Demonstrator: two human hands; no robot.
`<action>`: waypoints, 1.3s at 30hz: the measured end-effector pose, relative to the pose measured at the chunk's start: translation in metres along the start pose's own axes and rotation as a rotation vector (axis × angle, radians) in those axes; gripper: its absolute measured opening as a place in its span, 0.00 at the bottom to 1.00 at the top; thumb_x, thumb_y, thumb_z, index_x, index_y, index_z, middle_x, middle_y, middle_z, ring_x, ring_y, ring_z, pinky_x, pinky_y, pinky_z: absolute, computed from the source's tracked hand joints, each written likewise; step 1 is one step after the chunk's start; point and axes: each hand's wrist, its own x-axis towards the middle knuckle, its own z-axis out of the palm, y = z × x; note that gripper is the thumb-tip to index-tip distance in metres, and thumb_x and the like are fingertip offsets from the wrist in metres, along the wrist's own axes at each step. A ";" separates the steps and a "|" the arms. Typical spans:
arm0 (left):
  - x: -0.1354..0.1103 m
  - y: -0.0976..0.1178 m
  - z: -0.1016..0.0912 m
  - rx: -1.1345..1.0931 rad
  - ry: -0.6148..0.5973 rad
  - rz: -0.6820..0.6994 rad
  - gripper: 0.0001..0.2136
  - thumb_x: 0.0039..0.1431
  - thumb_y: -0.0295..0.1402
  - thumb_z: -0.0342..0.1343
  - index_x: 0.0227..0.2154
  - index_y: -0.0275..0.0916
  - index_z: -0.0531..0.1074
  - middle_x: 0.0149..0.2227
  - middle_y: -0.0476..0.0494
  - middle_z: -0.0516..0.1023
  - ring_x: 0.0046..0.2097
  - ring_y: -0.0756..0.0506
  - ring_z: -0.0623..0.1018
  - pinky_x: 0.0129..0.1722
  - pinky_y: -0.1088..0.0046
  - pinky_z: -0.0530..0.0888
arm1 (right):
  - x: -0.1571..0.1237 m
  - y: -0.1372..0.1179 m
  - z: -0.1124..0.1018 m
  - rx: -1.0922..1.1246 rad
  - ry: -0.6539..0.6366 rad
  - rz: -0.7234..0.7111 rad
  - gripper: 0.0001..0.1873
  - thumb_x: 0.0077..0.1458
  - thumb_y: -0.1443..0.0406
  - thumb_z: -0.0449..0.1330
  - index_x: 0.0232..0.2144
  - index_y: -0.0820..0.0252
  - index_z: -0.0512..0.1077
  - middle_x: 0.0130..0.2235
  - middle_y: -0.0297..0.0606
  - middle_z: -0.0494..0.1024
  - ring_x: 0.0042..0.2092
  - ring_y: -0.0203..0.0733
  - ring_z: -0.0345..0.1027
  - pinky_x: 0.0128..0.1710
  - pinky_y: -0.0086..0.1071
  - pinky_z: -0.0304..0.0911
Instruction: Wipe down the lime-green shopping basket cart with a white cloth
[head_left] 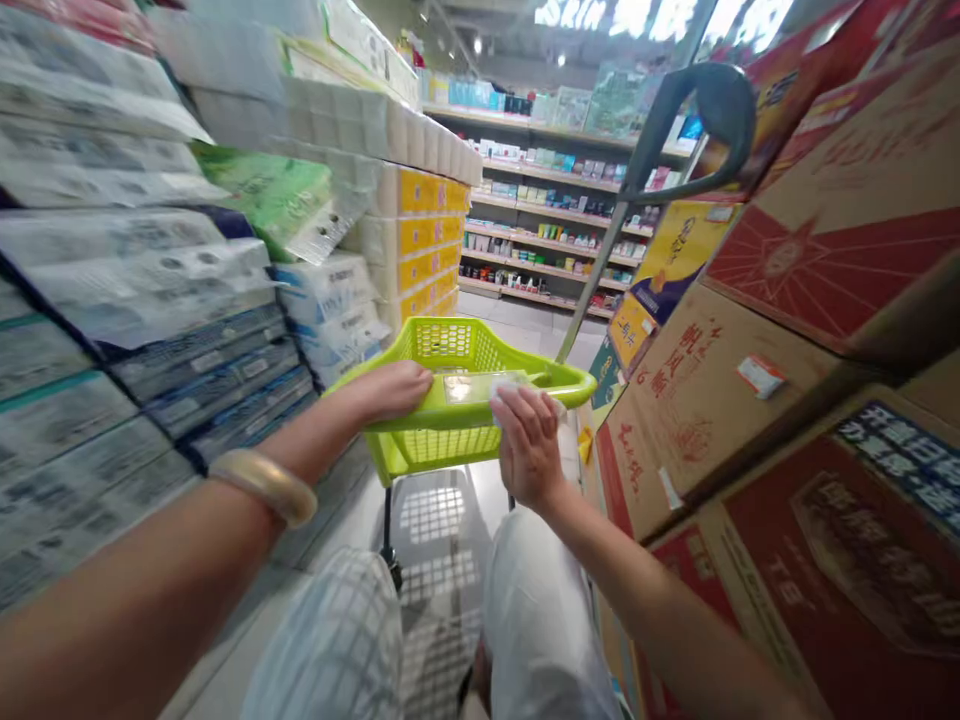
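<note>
A lime-green shopping cart [442,450] stands in front of my knees, its basket tapering away from me. My left hand [396,388], below a gold bangle [262,485], is closed over the left part of the cart handle [435,418]. On the handle's right part, my right hand [531,445] presses a crumpled white tissue [506,384] with bent fingers. Between the hands, a clear label plate [472,388] is set into the handle and catches the light. A grey pole with a looped top [626,200] rises from the cart's right side.
Stacked tissue packs [217,270] crowd the left side, with a green pack [270,195] jutting out. Cardboard cartons [697,370] pile up close on the right. Ahead, across the tiled floor [517,318], shelves [540,210] hold many small boxes and bottles.
</note>
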 end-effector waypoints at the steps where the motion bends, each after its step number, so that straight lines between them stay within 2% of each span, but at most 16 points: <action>1: 0.000 0.000 0.000 0.007 -0.015 0.007 0.18 0.61 0.31 0.36 0.19 0.38 0.65 0.25 0.43 0.74 0.27 0.48 0.71 0.28 0.74 0.66 | 0.006 -0.011 0.006 0.010 -0.024 -0.036 0.28 0.60 0.73 0.49 0.61 0.55 0.61 0.55 0.39 0.74 0.61 0.43 0.58 0.65 0.44 0.47; 3: 0.000 -0.001 0.000 0.019 -0.038 0.019 0.17 0.60 0.31 0.38 0.19 0.38 0.65 0.25 0.43 0.74 0.28 0.49 0.71 0.28 0.74 0.67 | 0.017 -0.029 0.014 0.025 -0.073 -0.100 0.27 0.59 0.72 0.50 0.60 0.53 0.63 0.55 0.36 0.74 0.61 0.42 0.59 0.66 0.42 0.45; 5: -0.002 -0.002 -0.001 0.032 -0.054 0.031 0.16 0.59 0.32 0.40 0.19 0.38 0.66 0.25 0.44 0.74 0.28 0.49 0.70 0.28 0.74 0.67 | 0.025 -0.037 0.017 0.033 -0.127 -0.162 0.25 0.59 0.70 0.50 0.57 0.52 0.67 0.57 0.33 0.73 0.61 0.40 0.60 0.66 0.39 0.45; 7: -0.004 -0.001 -0.002 0.037 -0.056 0.020 0.16 0.59 0.32 0.40 0.20 0.37 0.68 0.24 0.44 0.74 0.27 0.48 0.70 0.29 0.73 0.68 | 0.030 -0.031 0.013 0.039 -0.171 -0.197 0.23 0.59 0.69 0.51 0.56 0.52 0.69 0.57 0.32 0.73 0.61 0.40 0.60 0.65 0.38 0.47; 10: -0.006 0.001 -0.004 0.025 -0.049 -0.028 0.19 0.61 0.33 0.36 0.23 0.37 0.70 0.26 0.41 0.76 0.28 0.47 0.72 0.31 0.71 0.69 | 0.025 -0.005 -0.002 0.062 -0.175 -0.173 0.25 0.58 0.69 0.50 0.57 0.54 0.67 0.56 0.37 0.73 0.60 0.43 0.61 0.63 0.40 0.52; 14: -0.007 0.006 -0.007 0.012 -0.072 -0.108 0.20 0.62 0.33 0.35 0.25 0.37 0.72 0.29 0.40 0.78 0.32 0.45 0.76 0.33 0.72 0.70 | 0.015 0.027 -0.023 0.064 -0.144 0.018 0.26 0.57 0.70 0.49 0.57 0.57 0.66 0.54 0.42 0.74 0.57 0.47 0.64 0.58 0.44 0.57; 17: -0.007 0.010 -0.008 0.022 -0.093 -0.152 0.20 0.62 0.33 0.35 0.27 0.36 0.73 0.33 0.38 0.80 0.35 0.44 0.77 0.34 0.73 0.71 | 0.021 0.030 -0.028 0.022 -0.215 0.212 0.23 0.57 0.69 0.48 0.54 0.61 0.69 0.52 0.46 0.74 0.55 0.50 0.65 0.56 0.45 0.59; 20: -0.007 0.013 -0.009 0.035 -0.106 -0.181 0.22 0.63 0.34 0.34 0.30 0.35 0.75 0.35 0.36 0.80 0.36 0.44 0.78 0.35 0.73 0.71 | 0.047 0.024 -0.024 -0.012 -0.377 0.395 0.22 0.57 0.69 0.47 0.51 0.66 0.72 0.50 0.49 0.76 0.53 0.51 0.67 0.55 0.43 0.60; 23: -0.006 0.014 -0.007 0.046 -0.102 -0.195 0.22 0.63 0.34 0.34 0.34 0.33 0.76 0.37 0.35 0.80 0.38 0.44 0.79 0.37 0.73 0.72 | 0.084 0.024 -0.013 0.019 -0.634 0.485 0.22 0.59 0.68 0.45 0.49 0.64 0.74 0.49 0.46 0.78 0.52 0.49 0.70 0.53 0.39 0.62; 26: -0.005 0.014 -0.004 0.049 -0.090 -0.210 0.23 0.63 0.34 0.35 0.37 0.33 0.77 0.38 0.34 0.81 0.39 0.43 0.79 0.38 0.72 0.72 | 0.118 0.020 0.000 0.065 -0.887 0.472 0.22 0.62 0.66 0.44 0.48 0.59 0.75 0.49 0.42 0.79 0.51 0.47 0.71 0.51 0.37 0.64; 28: -0.005 0.012 -0.002 0.045 -0.072 -0.224 0.23 0.63 0.35 0.36 0.38 0.33 0.77 0.38 0.33 0.81 0.40 0.41 0.79 0.39 0.70 0.73 | 0.133 0.009 0.008 0.113 -0.985 0.373 0.23 0.63 0.64 0.44 0.53 0.58 0.71 0.51 0.41 0.78 0.52 0.47 0.71 0.50 0.36 0.65; 30: -0.006 0.011 0.000 0.043 -0.048 -0.230 0.23 0.62 0.36 0.37 0.41 0.32 0.77 0.40 0.31 0.81 0.42 0.39 0.79 0.40 0.68 0.73 | 0.141 -0.005 0.013 0.169 -1.016 0.252 0.23 0.63 0.63 0.44 0.56 0.59 0.68 0.53 0.41 0.77 0.52 0.46 0.70 0.49 0.35 0.64; 33: -0.008 0.009 0.001 0.048 -0.028 -0.241 0.23 0.62 0.38 0.37 0.42 0.33 0.77 0.41 0.31 0.81 0.44 0.37 0.79 0.41 0.66 0.73 | 0.142 -0.014 0.013 0.193 -1.018 0.166 0.21 0.64 0.63 0.44 0.49 0.60 0.72 0.51 0.41 0.77 0.51 0.44 0.70 0.49 0.32 0.62; 36: -0.011 0.009 -0.001 0.060 -0.020 -0.292 0.24 0.61 0.39 0.37 0.43 0.35 0.77 0.42 0.33 0.81 0.45 0.38 0.79 0.40 0.67 0.73 | 0.136 0.004 0.006 0.141 -1.024 0.202 0.20 0.63 0.64 0.44 0.42 0.61 0.75 0.47 0.43 0.79 0.48 0.44 0.71 0.45 0.32 0.62; 39: -0.013 0.011 -0.003 0.066 -0.012 -0.321 0.25 0.60 0.39 0.36 0.43 0.35 0.77 0.45 0.33 0.81 0.46 0.38 0.79 0.40 0.68 0.73 | 0.130 0.033 -0.001 0.024 -1.068 0.337 0.22 0.63 0.63 0.42 0.39 0.62 0.76 0.44 0.45 0.80 0.44 0.46 0.72 0.39 0.32 0.62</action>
